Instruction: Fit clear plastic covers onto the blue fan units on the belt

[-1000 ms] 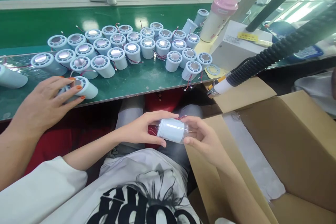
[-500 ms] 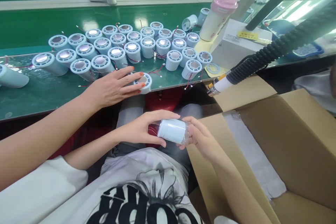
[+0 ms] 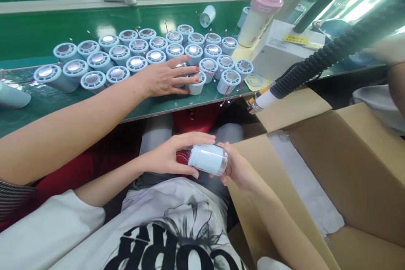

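Observation:
Over my lap I hold a light-blue cylinder (image 3: 205, 158) lying sideways, with a clear plastic cover around its right end. My left hand (image 3: 177, 154) is curved around its left end, thumb below and fingers above. My right hand (image 3: 236, 166) grips the covered right end, its fingers partly hidden behind it. Beyond, on the bench, another person's hand (image 3: 172, 76) rests on a light-blue cylinder (image 3: 196, 83) near the front edge. Several similar cylinders (image 3: 118, 52) stand in rows there, with ring-shaped tops and thin red and dark wires.
To my right stands an open cardboard box (image 3: 316, 135) with white lining. A black corrugated hose (image 3: 316, 67) hangs over it. A pink-lidded bottle (image 3: 261, 17) stands by a white machine (image 3: 284, 46). Behind the rows runs a green belt (image 3: 79, 21) with a fallen cylinder (image 3: 208, 16).
The other person's hand has moved right along the bench with a cylinder. The fallen cylinder on the belt has shifted left. My hands keep their place; the clear cover now looks smoother.

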`<control>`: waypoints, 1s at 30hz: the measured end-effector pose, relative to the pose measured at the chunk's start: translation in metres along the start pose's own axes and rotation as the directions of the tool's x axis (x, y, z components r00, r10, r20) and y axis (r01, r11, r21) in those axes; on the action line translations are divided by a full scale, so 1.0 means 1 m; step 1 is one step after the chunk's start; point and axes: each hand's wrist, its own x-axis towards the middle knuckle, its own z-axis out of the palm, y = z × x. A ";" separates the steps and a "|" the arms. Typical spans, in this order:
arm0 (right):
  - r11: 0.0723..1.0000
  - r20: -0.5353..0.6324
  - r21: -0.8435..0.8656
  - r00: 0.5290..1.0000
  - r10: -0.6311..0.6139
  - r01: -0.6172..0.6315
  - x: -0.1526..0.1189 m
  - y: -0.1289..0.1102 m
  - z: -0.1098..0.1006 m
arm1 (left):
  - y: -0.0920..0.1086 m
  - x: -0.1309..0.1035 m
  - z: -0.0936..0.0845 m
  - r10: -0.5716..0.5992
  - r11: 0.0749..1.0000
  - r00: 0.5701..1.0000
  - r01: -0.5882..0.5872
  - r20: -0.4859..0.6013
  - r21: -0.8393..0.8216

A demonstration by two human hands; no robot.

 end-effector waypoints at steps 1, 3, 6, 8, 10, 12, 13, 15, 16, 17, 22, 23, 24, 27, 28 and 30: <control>1.000 0.003 -0.003 1.000 -0.028 0.028 -0.001 0.001 -0.001 | 0.001 0.000 0.000 -0.002 1.000 1.000 0.002 -0.001 -0.011; 0.995 0.011 -0.014 0.995 -0.102 0.102 -0.004 0.001 -0.002 | 0.003 -0.001 0.001 -0.026 0.999 1.000 0.026 -0.009 -0.042; 0.982 0.013 -0.047 0.983 -0.182 0.182 -0.010 0.000 -0.004 | 0.007 -0.003 0.002 -0.095 0.991 0.995 0.093 -0.016 -0.094; 0.976 0.009 -0.070 0.979 -0.206 0.206 -0.014 -0.001 -0.003 | 0.010 -0.003 0.002 -0.138 0.983 0.990 0.136 -0.007 -0.124; 0.973 0.011 -0.089 0.977 -0.214 0.215 -0.017 -0.003 -0.003 | 0.013 -0.002 0.003 -0.172 0.973 0.985 0.172 0.008 -0.156; 0.970 0.005 -0.110 0.976 -0.217 0.217 -0.019 -0.003 -0.002 | 0.017 -0.001 0.004 -0.213 0.961 0.977 0.213 0.021 -0.178; 0.967 -0.009 -0.124 0.975 -0.224 0.221 -0.020 -0.003 -0.003 | 0.018 -0.001 0.003 -0.233 0.956 0.972 0.233 0.023 -0.178; 0.959 -0.060 -0.140 0.964 -0.257 0.247 -0.021 -0.003 -0.006 | 0.021 -0.001 0.002 -0.274 0.947 0.962 0.271 0.007 -0.175; 0.955 -0.095 -0.138 0.956 -0.277 0.262 -0.023 -0.003 -0.009 | 0.021 -0.001 0.000 -0.286 0.943 0.958 0.278 -0.020 -0.182; 0.951 -0.133 -0.131 0.946 -0.295 0.279 -0.025 -0.004 -0.012 | 0.021 -0.002 -0.002 -0.293 0.941 0.954 0.276 -0.061 -0.197; 0.938 -0.278 -0.105 0.895 -0.347 0.331 -0.045 -0.012 -0.021 | 0.009 -0.011 -0.019 -0.404 0.890 0.879 0.314 -0.253 -0.331; 0.935 -0.298 -0.104 0.886 -0.354 0.339 -0.051 -0.014 -0.020 | 0.005 -0.012 -0.022 -0.453 0.860 0.854 0.342 -0.257 -0.379; 0.933 -0.320 -0.103 0.876 -0.359 0.345 -0.057 -0.015 -0.020 | 0.001 -0.012 -0.023 -0.505 0.819 0.827 0.367 -0.249 -0.441; 0.924 -0.479 -0.145 0.792 -0.379 0.354 -0.087 -0.007 -0.027 | -0.014 -0.005 -0.022 -0.669 0.643 0.715 0.421 -0.202 -0.640; 0.918 -0.582 -0.192 0.713 -0.390 0.346 -0.105 0.002 -0.034 | -0.019 -0.001 -0.019 -0.730 0.574 0.658 0.443 -0.185 -0.689; 0.913 -0.829 -0.329 0.390 -0.402 0.242 -0.154 0.032 -0.052 | -0.030 0.009 -0.012 -0.848 0.447 0.498 0.494 -0.179 -0.746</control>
